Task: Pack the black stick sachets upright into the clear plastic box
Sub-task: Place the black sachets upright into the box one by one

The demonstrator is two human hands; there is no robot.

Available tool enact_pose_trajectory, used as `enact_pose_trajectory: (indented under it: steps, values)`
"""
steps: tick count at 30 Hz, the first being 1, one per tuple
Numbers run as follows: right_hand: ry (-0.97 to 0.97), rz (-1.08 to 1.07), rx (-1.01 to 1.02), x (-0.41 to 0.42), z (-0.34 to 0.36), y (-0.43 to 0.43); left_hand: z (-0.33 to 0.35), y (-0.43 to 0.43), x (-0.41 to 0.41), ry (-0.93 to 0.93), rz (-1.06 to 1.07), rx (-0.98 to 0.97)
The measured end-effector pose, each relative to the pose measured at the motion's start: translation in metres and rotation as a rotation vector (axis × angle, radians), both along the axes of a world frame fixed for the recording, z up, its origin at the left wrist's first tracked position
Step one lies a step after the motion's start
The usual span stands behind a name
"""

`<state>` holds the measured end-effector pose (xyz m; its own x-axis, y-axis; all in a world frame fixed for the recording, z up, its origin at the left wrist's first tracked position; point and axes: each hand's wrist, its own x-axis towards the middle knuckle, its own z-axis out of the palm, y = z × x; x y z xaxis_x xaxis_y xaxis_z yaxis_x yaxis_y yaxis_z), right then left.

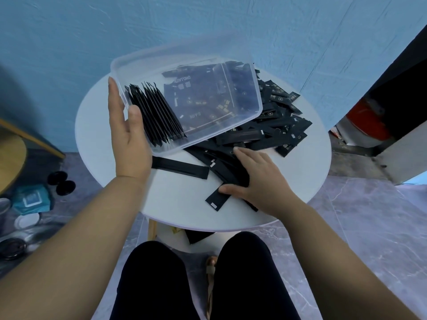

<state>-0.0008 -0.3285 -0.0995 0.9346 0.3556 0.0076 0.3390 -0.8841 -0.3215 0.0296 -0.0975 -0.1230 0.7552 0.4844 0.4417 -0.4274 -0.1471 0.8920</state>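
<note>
Left hand [129, 139] pinches the left wall of the clear plastic box [258, 88], thumb inside, fingers straight outside; box tilted. Just beyond the thumb, black stick sachets [157, 116] stand on edge inside. Right hand [261, 179] lies flat, fingers apart, on loose sachets [272, 125] on the white table [180, 204].

We note the left hand [129, 137] hides most fingers behind the clear plastic box [161, 56]. The box overlies part of the loose sachets [282, 125]; the right hand [261, 181] covers others, its grip undetermined. Sachet print is illegible.
</note>
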Motion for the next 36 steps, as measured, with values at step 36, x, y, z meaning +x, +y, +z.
enact_pose_trajectory:
  steps: [36]
  values:
    - [0.335, -0.202, 0.621, -0.007, 0.032, -0.039, 0.001, 0.000, 0.002, 0.047, 0.053, -0.056]
